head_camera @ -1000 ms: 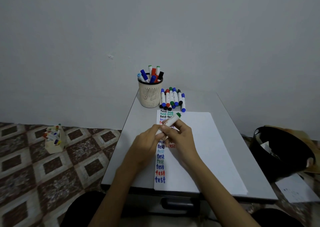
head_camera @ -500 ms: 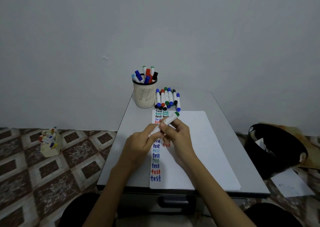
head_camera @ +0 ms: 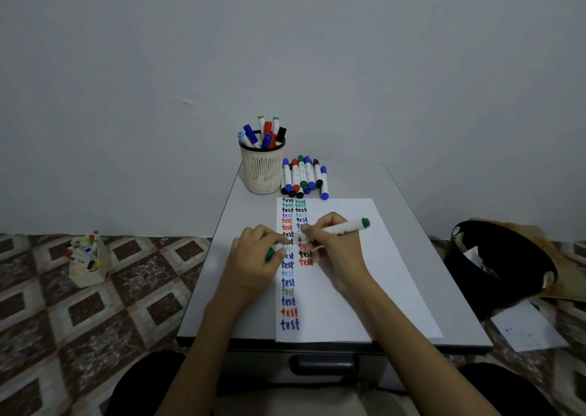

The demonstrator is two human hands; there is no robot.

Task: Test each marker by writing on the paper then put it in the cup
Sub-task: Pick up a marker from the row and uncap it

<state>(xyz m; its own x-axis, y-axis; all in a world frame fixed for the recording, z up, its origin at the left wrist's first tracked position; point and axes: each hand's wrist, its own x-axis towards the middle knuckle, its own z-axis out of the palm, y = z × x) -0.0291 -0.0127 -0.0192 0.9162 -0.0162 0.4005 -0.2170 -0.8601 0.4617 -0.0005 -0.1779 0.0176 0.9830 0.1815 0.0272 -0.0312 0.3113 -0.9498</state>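
Hands, two of them, meet over one sheet of paper (head_camera: 348, 273) on the grey tabletop (head_camera: 423, 257). The right hand (head_camera: 336, 250) has its grip closed around one green marker (head_camera: 344, 227), with the tip down on the paper among the written words and the green tail pointing up to the right. The left hand (head_camera: 253, 257) curls its grip around one green cap (head_camera: 270, 254) and rests at the paper's left edge. "Test" runs down the sheet in two columns, the left one longer. One mesh cup (head_camera: 261, 174) stands at the tabletop's far end holding at least seven markers. Just to its right lies one pile of markers (head_camera: 304, 176), at least seven by their caps; the lower ones are too hidden to count.
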